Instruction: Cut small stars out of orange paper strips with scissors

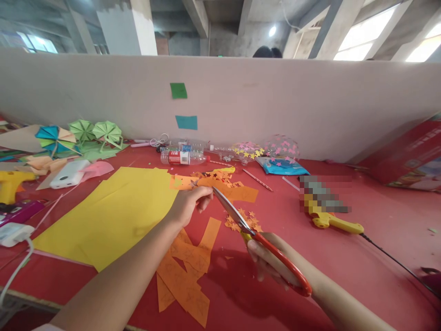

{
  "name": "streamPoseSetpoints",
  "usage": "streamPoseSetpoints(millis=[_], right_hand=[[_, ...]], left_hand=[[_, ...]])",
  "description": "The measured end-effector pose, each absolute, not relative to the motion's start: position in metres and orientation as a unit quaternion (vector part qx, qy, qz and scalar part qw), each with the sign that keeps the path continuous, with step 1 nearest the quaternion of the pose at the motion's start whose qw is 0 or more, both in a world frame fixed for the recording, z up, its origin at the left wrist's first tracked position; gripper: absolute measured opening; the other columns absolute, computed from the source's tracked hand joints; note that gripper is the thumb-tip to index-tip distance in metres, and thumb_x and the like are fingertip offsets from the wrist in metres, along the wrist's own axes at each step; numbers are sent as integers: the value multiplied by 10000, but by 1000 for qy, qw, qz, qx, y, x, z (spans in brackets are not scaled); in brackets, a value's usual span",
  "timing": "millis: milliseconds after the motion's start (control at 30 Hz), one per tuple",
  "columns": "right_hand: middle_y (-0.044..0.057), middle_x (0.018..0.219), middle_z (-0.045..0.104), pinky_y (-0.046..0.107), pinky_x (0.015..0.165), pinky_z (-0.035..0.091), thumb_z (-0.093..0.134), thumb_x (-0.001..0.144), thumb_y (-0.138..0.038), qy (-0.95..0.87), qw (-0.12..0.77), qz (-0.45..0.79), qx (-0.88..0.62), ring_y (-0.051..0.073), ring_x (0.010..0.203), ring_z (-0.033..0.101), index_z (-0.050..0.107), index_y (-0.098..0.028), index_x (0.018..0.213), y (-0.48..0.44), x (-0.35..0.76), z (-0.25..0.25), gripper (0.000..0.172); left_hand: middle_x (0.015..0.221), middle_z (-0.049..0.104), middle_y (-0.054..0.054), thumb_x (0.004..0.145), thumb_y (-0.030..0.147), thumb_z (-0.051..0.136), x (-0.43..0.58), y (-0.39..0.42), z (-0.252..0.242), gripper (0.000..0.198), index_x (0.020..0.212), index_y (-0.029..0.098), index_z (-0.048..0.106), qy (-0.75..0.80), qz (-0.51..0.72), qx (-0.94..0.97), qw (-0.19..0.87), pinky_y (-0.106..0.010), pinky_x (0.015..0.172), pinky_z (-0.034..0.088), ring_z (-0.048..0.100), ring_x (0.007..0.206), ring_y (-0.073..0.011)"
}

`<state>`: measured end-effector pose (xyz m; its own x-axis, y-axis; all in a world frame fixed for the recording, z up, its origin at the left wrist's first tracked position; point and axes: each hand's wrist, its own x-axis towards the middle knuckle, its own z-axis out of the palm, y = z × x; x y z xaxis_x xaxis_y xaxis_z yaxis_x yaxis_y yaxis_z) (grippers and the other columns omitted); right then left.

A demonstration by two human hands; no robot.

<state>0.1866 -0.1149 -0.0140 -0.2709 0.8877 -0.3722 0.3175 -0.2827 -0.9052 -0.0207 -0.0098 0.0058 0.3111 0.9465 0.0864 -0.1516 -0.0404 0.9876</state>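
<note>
My right hand (272, 257) is wrapped round the red handles of a pair of scissors (237, 216). Their blades look closed or nearly so and point up and left, the tip right by the fingertips of my left hand (195, 202). The left fingers are curled together in a pinch; whatever they hold, if anything, is hidden. Behind this hand lie orange paper strips (241, 192), some with star-shaped holes. Small cut orange stars (253, 220) are heaped under the blades. Nearer to me, larger orange paper pieces (188, 280) with faint drawn outlines overlap on the red table (248, 303).
Yellow sheets (113, 207) spread on the left, beside a white box-shaped device (69, 174) and a yellow glue gun (12, 184). Plastic bottles (184, 157) lie by the partition (275, 101). A blue packet (282, 166) and another yellow-handled tool with a cord (337, 223) are on the right.
</note>
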Motion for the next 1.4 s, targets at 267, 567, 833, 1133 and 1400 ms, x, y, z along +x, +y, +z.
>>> streamPoseSetpoints(millis=[267, 567, 833, 1133, 1400], right_hand=[[-45, 374, 486, 143, 262, 214, 513, 753, -739, -555, 254, 572, -548, 39, 259, 334, 438, -201, 618, -117, 184, -12, 560], [-27, 426, 548, 157, 258, 208, 518, 717, -769, -553, 239, 560, -569, 26, 247, 302, 437, -200, 630, -116, 183, -7, 582], [-59, 391, 486, 173, 284, 235, 505, 690, -801, -534, 262, 571, -566, 37, 262, 312, 440, -205, 627, -116, 180, -9, 603], [-102, 380, 363, 222, 442, 417, 485, 763, -761, -578, 303, 559, -512, 66, 340, 379, 424, -214, 636, -119, 179, -11, 565], [-28, 553, 514, 180, 356, 266, 459, 710, -829, -582, 289, 554, -521, 32, 353, 346, 394, -201, 662, -121, 178, -11, 633]], left_hand=[[341, 403, 37, 714, 307, 559, -21, -9, 5, 282, 462, 183, 563, 356, 467, 547, 597, -263, 461, 293, 352, 374, -84], [389, 452, 28, 748, 351, 550, -22, -10, 4, 292, 518, 176, 588, 358, 472, 559, 580, -259, 462, 305, 399, 394, -90], [467, 505, 22, 787, 361, 551, -16, -13, -2, 334, 504, 189, 509, 388, 528, 570, 495, -269, 542, 386, 468, 475, -110], [542, 542, 26, 837, 339, 534, -4, -33, 3, 245, 643, 194, 570, 353, 548, 596, 470, -252, 580, 424, 504, 530, -108], [520, 513, 18, 820, 341, 528, -1, -40, 9, 283, 577, 196, 521, 368, 526, 592, 488, -256, 586, 432, 485, 528, -114]])
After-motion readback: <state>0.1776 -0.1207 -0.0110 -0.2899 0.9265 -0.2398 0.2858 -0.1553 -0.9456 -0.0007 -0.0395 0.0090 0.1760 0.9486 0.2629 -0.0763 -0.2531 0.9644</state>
